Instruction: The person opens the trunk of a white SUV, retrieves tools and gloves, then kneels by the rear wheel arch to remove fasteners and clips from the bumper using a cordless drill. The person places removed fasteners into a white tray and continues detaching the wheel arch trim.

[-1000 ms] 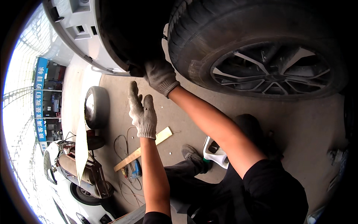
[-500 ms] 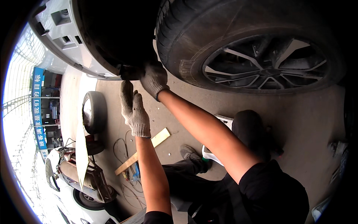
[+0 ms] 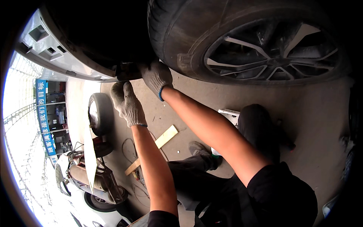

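1. Dark part [image 3: 126, 72] lies at white panel [image 3: 89, 70] end: just above left grip [image 3: 127, 104], beside right grip [image 3: 157, 78].
2. Left grip: cannot tell whether grasping.
3. Right grip: fingertips in shadow; cannot tell.

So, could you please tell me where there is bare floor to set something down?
In view, bare grey concrete floor lies below the large black-tyred spoked wheel and right of the dark-trousered knee. It is crowded around the long pale-yellow board and thin dark cables.
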Demonstrator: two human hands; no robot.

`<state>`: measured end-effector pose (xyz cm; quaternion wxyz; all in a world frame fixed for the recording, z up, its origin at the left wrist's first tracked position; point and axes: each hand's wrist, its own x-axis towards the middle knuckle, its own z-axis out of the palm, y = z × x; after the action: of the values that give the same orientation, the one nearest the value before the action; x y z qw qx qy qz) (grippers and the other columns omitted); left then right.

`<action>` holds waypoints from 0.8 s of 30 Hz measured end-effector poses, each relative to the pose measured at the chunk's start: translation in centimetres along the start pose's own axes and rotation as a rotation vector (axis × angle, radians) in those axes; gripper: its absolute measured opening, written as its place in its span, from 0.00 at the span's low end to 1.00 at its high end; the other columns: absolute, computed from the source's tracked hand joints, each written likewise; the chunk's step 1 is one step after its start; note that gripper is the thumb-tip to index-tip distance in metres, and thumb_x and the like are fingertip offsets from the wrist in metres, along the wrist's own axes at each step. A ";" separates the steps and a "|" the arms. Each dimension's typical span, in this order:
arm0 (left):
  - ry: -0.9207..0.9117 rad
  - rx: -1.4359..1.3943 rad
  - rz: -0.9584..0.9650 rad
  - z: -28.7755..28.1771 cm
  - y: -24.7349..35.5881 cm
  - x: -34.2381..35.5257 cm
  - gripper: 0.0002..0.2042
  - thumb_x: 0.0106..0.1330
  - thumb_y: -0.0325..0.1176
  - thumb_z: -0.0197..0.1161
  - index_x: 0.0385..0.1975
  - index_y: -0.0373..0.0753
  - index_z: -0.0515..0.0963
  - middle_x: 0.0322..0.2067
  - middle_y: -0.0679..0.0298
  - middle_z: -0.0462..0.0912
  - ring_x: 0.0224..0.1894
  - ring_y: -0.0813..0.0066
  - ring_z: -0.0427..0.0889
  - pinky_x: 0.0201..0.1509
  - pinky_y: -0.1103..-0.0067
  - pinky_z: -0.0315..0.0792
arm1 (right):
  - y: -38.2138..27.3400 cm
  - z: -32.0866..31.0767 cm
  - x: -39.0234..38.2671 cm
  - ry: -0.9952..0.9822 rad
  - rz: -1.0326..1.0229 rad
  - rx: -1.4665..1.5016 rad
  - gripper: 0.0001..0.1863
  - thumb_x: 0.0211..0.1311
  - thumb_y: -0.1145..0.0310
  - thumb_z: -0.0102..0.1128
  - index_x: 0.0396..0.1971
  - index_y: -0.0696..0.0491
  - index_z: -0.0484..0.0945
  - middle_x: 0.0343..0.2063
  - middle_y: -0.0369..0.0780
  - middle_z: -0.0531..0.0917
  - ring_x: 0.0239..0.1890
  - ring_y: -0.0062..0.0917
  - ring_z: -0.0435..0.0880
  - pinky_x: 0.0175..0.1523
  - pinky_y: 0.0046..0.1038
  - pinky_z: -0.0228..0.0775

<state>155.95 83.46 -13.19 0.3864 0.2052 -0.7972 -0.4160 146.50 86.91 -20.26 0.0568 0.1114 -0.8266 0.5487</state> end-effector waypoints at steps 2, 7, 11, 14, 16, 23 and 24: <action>-0.023 -0.016 -0.006 0.0 0.3 0.1 0.11 0.68 0.30 0.59 0.47 0.32 0.76 0.40 0.63 0.81 0.43 0.75 0.77 0.51 0.78 0.70 | -0.6 -0.3 0.6 -0.060 -0.068 -0.124 0.21 0.63 0.55 0.57 0.50 0.53 0.76 0.34 0.48 0.84 0.30 0.38 0.85 0.32 0.32 0.77; -0.005 -0.030 -0.031 -0.3 0.5 -0.2 0.12 0.69 0.33 0.59 0.46 0.32 0.77 0.39 0.63 0.81 0.41 0.77 0.77 0.50 0.79 0.71 | -4.8 -4.7 -0.1 -0.082 0.697 1.050 0.20 0.67 0.54 0.52 0.46 0.55 0.76 0.36 0.43 0.84 0.29 0.30 0.85 0.32 0.30 0.79; -0.016 -0.067 -0.048 0.0 0.4 0.1 0.13 0.69 0.36 0.58 0.44 0.32 0.77 0.37 0.62 0.81 0.40 0.76 0.77 0.49 0.79 0.72 | -4.3 -4.0 -0.1 -0.049 0.633 1.084 0.21 0.66 0.55 0.52 0.50 0.55 0.74 0.32 0.39 0.82 0.28 0.26 0.83 0.24 0.26 0.78; -0.024 -0.128 -0.059 0.0 0.5 0.3 0.13 0.70 0.37 0.58 0.43 0.32 0.77 0.36 0.61 0.81 0.39 0.76 0.78 0.48 0.79 0.73 | -4.3 -4.1 -1.0 -0.135 0.541 1.284 0.25 0.65 0.53 0.53 0.52 0.58 0.72 0.35 0.41 0.80 0.27 0.23 0.82 0.23 0.24 0.79; -0.051 -0.163 -0.074 -0.1 0.4 0.5 0.13 0.70 0.38 0.58 0.42 0.32 0.77 0.34 0.61 0.81 0.38 0.76 0.79 0.48 0.78 0.74 | -4.0 -3.7 -1.0 -0.129 0.420 1.413 0.23 0.66 0.55 0.52 0.51 0.58 0.73 0.33 0.40 0.80 0.26 0.23 0.82 0.23 0.24 0.79; -0.099 -0.271 -0.147 -0.1 -0.5 1.2 0.13 0.70 0.39 0.60 0.39 0.33 0.77 0.30 0.62 0.82 0.35 0.76 0.81 0.49 0.78 0.76 | -2.4 -1.7 0.2 -0.145 -0.087 1.011 0.12 0.67 0.74 0.49 0.44 0.55 0.81 0.36 0.40 0.85 0.37 0.24 0.83 0.47 0.23 0.76; -0.109 -0.288 -0.140 -0.3 -0.7 1.3 0.13 0.70 0.39 0.61 0.39 0.33 0.77 0.30 0.62 0.82 0.35 0.75 0.81 0.49 0.77 0.76 | -2.5 -1.7 0.0 -0.128 -0.094 1.080 0.11 0.67 0.74 0.50 0.44 0.55 0.81 0.36 0.40 0.85 0.38 0.23 0.84 0.46 0.23 0.76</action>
<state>155.39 82.08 -13.13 0.3380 0.1800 -0.7330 -0.5622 147.06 87.56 -17.39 -0.0347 0.1948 -0.4233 0.8841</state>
